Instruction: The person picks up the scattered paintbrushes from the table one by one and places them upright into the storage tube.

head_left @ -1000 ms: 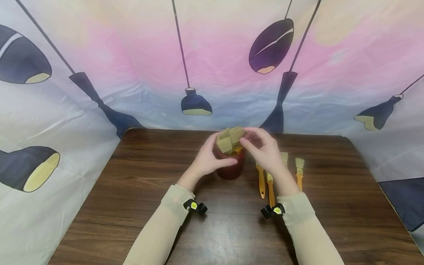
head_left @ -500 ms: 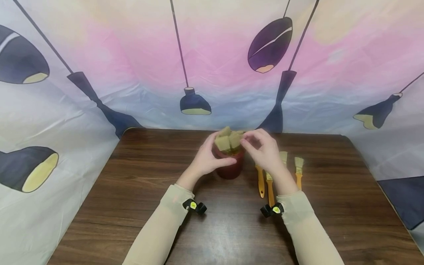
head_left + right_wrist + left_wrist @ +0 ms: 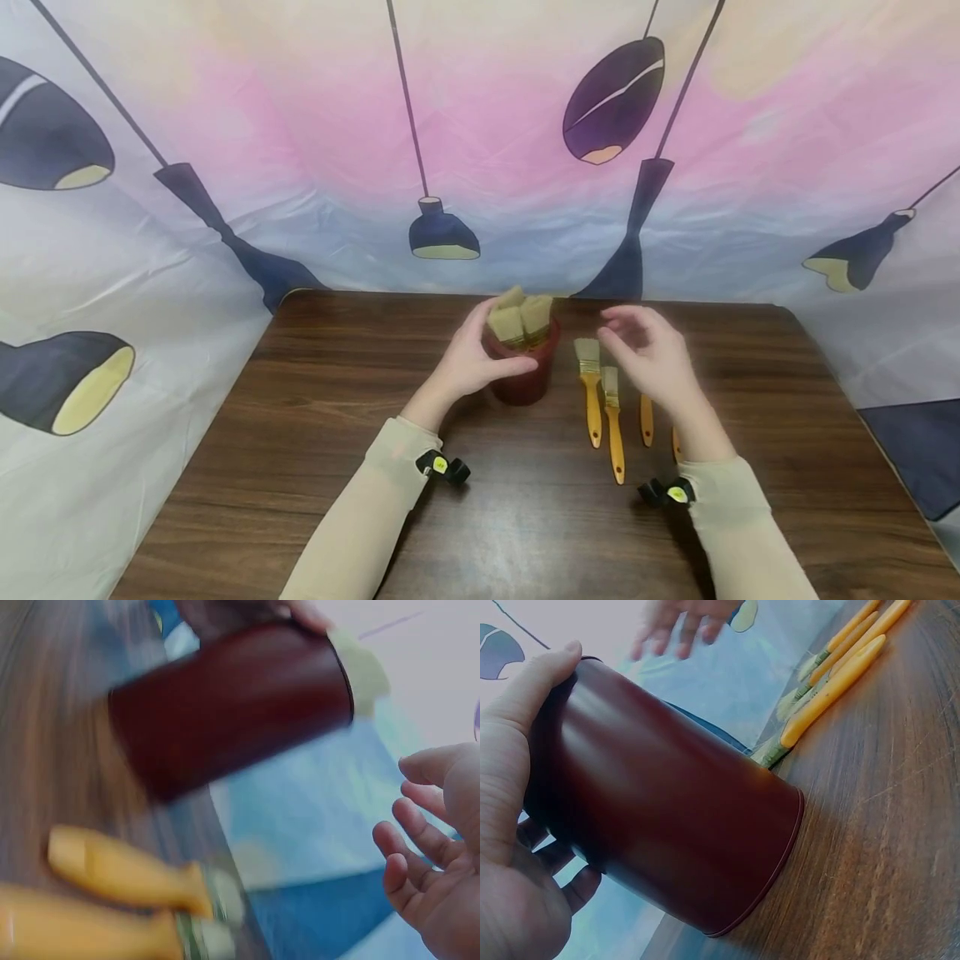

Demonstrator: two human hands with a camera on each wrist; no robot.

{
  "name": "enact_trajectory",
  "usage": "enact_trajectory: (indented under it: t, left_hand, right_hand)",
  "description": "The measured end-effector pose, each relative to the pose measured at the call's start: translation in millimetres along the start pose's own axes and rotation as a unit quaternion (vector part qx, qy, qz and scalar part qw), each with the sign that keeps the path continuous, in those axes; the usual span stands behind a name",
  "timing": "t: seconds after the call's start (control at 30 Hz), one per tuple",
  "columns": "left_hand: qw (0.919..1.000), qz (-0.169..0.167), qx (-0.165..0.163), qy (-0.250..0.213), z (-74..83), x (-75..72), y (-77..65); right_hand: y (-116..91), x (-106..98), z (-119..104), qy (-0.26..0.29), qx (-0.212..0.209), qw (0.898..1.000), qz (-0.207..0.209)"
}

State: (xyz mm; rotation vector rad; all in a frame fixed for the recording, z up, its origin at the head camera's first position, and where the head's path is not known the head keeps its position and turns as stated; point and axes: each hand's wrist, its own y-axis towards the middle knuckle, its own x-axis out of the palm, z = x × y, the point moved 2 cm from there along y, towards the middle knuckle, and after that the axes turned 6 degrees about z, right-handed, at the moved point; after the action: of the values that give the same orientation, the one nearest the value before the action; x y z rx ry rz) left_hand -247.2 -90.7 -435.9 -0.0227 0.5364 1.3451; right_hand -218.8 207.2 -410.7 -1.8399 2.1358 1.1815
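Note:
My left hand (image 3: pixel 467 354) holds a dark red cup (image 3: pixel 522 382) round its side, thumb across the front and fingers behind. Bristle ends of several paintbrushes (image 3: pixel 536 317) stick up out of the cup; their handles are hidden inside. In the left wrist view the base of the cup (image 3: pixel 690 802) meets the wooden table. Off to the right, my right hand (image 3: pixel 651 354) hovers above more paintbrushes (image 3: pixel 613 425), fingers loosely bent and holding nothing. These brushes have yellow handles and lie side by side, two of them partly covered by that hand and wrist. The right wrist view shows the same relaxed fingers (image 3: pixel 420 840).
The brown wooden table (image 3: pixel 315 467) runs back to a fabric backdrop (image 3: pixel 510 150) printed with hanging lamps. A dark blue panel (image 3: pixel 915 454) is at the right beyond the table edge. Small cameras are strapped to both wrists.
My right hand has let go of a brush at the cup's mouth and moved right, over the brushes on the table. The left hand stays in place on the cup.

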Motion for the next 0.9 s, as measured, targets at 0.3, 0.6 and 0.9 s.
enact_trajectory:
  t: [0.3,0.6,0.9]
  left_hand:
    - [1.0,-0.003,0.001,-0.003,-0.2,0.9,-0.5]
    - [1.0,0.0,0.006,-0.008,-1.7,0.8,-0.2]
    - [0.9999,-0.001,0.016,-0.006,-1.0,1.5,0.0]
  right_hand:
    - [-37,-54,55,-0.09,0.043,0.995,0.002]
    - [-63,-69,82,-0.146,0.109,0.983,-0.039]
    - [-70,-66,100,-0.164,0.173,0.965,-0.112]
